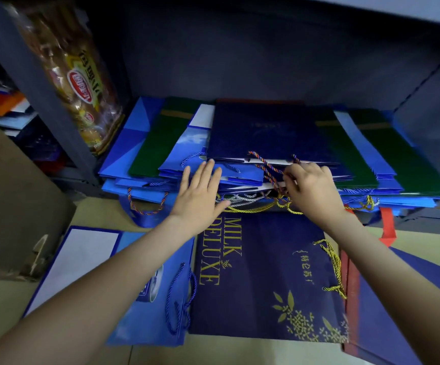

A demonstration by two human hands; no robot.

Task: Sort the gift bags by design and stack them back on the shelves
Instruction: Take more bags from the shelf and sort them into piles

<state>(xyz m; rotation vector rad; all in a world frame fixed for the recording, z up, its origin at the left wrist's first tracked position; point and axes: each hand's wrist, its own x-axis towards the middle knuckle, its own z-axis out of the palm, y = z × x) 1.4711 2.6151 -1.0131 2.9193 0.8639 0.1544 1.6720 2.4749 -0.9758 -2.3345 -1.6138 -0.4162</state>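
Gift bags (161,143), blue, green and navy, piled flat on the bottom shelf (424,219), handles at its front edge. Top item is a dark navy bag (261,127), mid-pile; the right hand (311,188) pinches its multicoloured cord handle (265,164). The left hand (200,196), fingers straight, rests on the pile's front edge. On the floor before the shelf lie a navy "MILK DELUXE" bag (263,280) and a blue bag (145,314) beside it. A snack packet (76,83) hangs at the shelf's left upright.

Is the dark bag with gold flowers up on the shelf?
No, the dark bag lies flat on the floor before the shelf.
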